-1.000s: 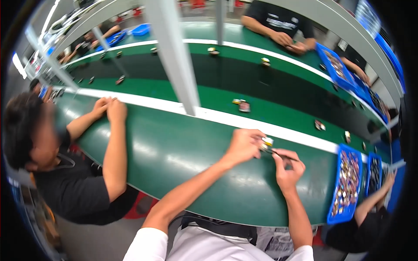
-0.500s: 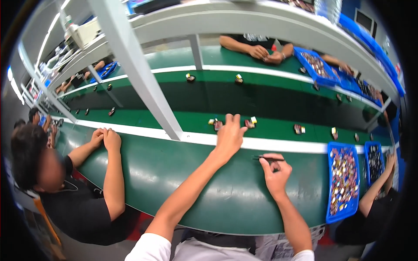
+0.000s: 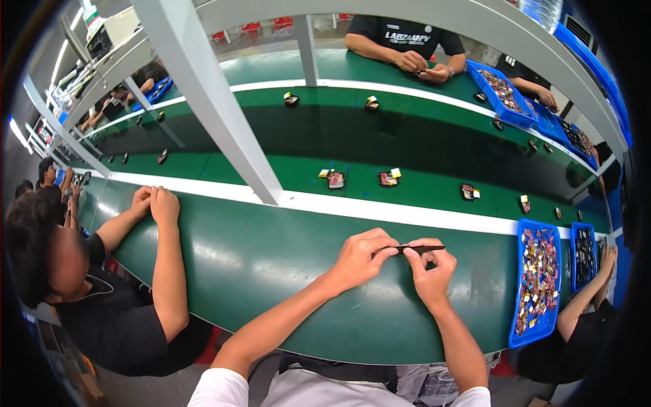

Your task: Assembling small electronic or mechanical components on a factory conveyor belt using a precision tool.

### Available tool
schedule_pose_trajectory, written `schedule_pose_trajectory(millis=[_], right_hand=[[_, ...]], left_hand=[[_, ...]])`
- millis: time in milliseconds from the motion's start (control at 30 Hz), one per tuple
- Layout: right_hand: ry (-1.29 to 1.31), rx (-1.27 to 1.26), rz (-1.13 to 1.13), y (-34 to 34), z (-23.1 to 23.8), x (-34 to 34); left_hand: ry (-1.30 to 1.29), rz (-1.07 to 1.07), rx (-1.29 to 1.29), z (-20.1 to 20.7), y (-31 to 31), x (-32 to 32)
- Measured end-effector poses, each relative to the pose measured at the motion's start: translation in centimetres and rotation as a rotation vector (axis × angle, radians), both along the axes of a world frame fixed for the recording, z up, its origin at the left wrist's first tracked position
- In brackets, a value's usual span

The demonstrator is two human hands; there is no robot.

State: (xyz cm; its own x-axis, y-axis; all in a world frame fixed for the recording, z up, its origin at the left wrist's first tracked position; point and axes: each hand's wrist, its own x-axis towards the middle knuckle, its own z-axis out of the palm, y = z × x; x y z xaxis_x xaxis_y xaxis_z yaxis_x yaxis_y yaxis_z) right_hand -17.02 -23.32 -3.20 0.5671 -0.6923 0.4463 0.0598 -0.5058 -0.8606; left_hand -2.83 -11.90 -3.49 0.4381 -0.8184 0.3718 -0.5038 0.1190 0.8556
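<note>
Over the green bench [image 3: 271, 264] my left hand [image 3: 359, 256] and my right hand [image 3: 430, 268] meet on a thin dark tool [image 3: 415, 249] shaped like tweezers or a pen. It lies level between them, the left fingers pinching its left end and the right fingers holding its middle. Beyond the white stripe, two small dark parts with yellow tags, one [image 3: 335, 179] and another [image 3: 388, 178], lie on the green conveyor belt [image 3: 407, 146].
A blue tray [image 3: 539, 332] of several small mixed parts sits right of my hands, a second blue tray [image 3: 584, 256] beyond it. A person at my left rests both hands [image 3: 154, 201] on the bench. A white post [image 3: 224, 115] slants ahead. More workers sit across the belt.
My left hand has drawn back from the white stripe near the belt and joined my right hand on the dark tool. The view has tilted down slightly.
</note>
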Motion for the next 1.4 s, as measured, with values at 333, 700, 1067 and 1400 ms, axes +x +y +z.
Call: schedule_pose_trajectory(millis=[333,700,1067,1400], right_hand=[[0.055,0.045,0.032,0.4,0.3,0.4],[0.102,0.087,0.073,-1.0,-0.8,-1.4],[0.111,0.132,0.137,-2.2,-1.9,-2.3],[0.127,0.129,0.122,-2.5,-1.4,-3.1]], left_hand=[[-0.108,0.071,-0.104,-1.5,0.3,0.2],[-0.125,0.061,-0.147,-1.6,-0.4,-1.0],[-0.127,0.078,-0.141,-2.0,-0.8,-1.8],[-0.134,0.068,-0.141,-1.3,-1.1,-2.5]])
